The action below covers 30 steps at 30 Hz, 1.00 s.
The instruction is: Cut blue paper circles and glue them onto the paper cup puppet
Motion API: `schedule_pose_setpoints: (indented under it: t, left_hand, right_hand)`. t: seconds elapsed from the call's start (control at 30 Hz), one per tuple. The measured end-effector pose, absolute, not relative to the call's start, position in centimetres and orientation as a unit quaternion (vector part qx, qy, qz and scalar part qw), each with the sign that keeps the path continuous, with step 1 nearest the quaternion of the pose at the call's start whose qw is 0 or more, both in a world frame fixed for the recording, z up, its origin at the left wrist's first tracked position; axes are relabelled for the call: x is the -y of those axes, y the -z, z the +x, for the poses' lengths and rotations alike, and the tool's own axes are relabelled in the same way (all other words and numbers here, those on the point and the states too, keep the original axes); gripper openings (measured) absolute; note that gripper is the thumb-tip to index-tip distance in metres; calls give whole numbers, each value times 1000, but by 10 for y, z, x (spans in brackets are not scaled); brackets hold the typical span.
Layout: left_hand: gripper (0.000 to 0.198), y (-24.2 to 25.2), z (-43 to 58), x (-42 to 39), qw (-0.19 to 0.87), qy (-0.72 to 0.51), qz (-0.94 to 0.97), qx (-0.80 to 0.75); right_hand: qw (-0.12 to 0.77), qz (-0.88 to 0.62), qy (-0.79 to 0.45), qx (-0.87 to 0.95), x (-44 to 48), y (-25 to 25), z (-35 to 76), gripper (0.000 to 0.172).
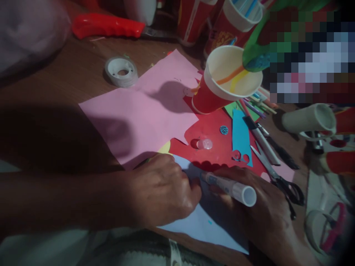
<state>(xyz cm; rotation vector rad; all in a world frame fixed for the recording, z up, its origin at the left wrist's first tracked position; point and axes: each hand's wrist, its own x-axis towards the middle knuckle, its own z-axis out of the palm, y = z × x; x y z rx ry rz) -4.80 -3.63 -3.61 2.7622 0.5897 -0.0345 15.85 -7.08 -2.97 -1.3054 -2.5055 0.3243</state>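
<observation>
My right hand (257, 207) is closed around a white marker (224, 186). The marker tilts, its round end towards me and its other end down by the light blue paper (222, 229). My left hand (166, 188) rests on the same paper with its fingers curled under; whatever is beneath them is hidden. Beyond my hands lie a pink sheet (144, 114) and a red sheet (210, 129). On the red sheet are a small clear cap (205, 144), a round dark-blue piece (224, 130) and a bright blue paper strip (240, 135) with rounded cutouts.
A red paper cup (203, 92) stands on the sheets, with more cups behind. Black-handled scissors (283, 181) and several pens lie at right. A tape roll (121, 71) and a red-handled cutter (111, 26) are at upper left. A green balloon-like shape (255, 44) hangs above the cup.
</observation>
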Motion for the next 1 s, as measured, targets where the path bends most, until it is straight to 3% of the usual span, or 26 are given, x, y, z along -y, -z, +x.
schedule_pose_setpoints:
  t: [0.3,1.0]
  left_hand:
    - [14,36,-48,36,181,5,958,-222]
    - [14,36,-47,37,149,21,966,-211]
  right_hand:
    - [120,-468,-116,868,73,29,166,14]
    - [158,-480,-91,858,69,30,158,12]
